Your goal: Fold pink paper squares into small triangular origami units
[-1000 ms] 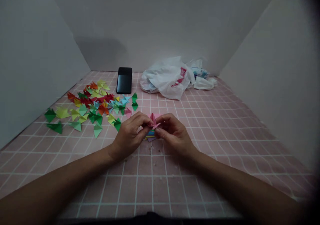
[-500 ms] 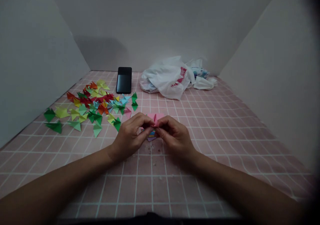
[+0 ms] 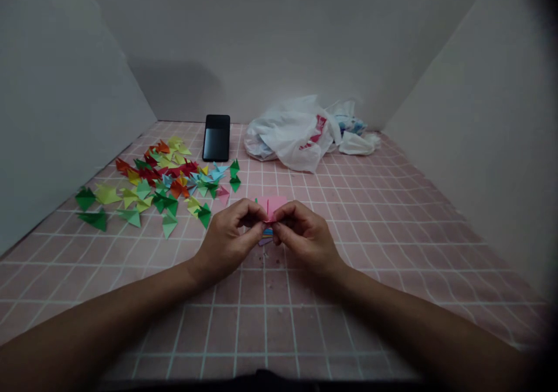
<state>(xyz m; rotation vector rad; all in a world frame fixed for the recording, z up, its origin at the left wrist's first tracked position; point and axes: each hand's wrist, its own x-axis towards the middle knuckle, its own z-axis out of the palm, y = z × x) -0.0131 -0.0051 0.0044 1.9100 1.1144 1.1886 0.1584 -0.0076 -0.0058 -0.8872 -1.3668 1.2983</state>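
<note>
Between both hands, near the middle of the view, is a small piece of pink origami paper point(image 3: 271, 210) with a fold in it. My left hand point(image 3: 231, 232) pinches its left side between thumb and fingertips. On its right side, my right hand point(image 3: 305, 235) pinches it the same way. Fingers cover much of the paper, so its full shape is hidden. Just below lies a small stack of coloured paper point(image 3: 265, 238), with blue, yellow and purple edges showing. Many folded paper pieces point(image 3: 169, 202) in green, yellow, red, orange and blue lie spread to the left of my hands.
A black phone point(image 3: 217, 138) lies at the back, behind the folded pieces. White plastic bags point(image 3: 292, 133) are heaped against the back wall. A pink checked cloth point(image 3: 392, 252) covers the table, and pale walls enclose three sides. Small crumbs point(image 3: 270, 285) dot the cloth.
Both hands stay nearly in place, still pinching the pink paper. The raised fold between the fingertips looks narrower and flatter now.
</note>
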